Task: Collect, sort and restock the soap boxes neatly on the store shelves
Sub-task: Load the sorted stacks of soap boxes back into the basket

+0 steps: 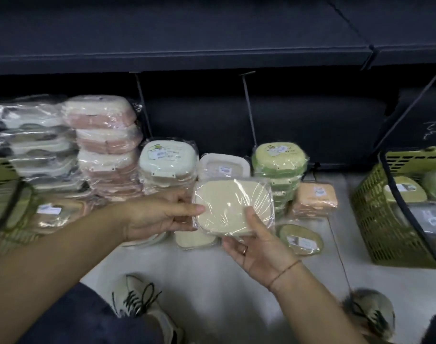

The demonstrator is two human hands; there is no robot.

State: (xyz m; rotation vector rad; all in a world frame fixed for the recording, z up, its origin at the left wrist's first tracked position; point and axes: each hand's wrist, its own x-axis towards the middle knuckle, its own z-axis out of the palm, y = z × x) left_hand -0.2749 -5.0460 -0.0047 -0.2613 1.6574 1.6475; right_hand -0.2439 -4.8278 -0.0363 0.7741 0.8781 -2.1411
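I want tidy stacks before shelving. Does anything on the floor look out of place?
Yes: an oval olive box lies alone on the floor in front of the orange stack, belonging to no pile.

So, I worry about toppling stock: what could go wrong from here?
The film-wrapped cream soap box, pinched at its edges by the left hand and right hand, might slip free. The tall pink stack looks uneven; a nudge while placing could tip it.

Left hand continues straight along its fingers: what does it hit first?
Left hand already pinches the cream box, straight ahead. Beyond it, probably the right hand thumb; depth unclear.
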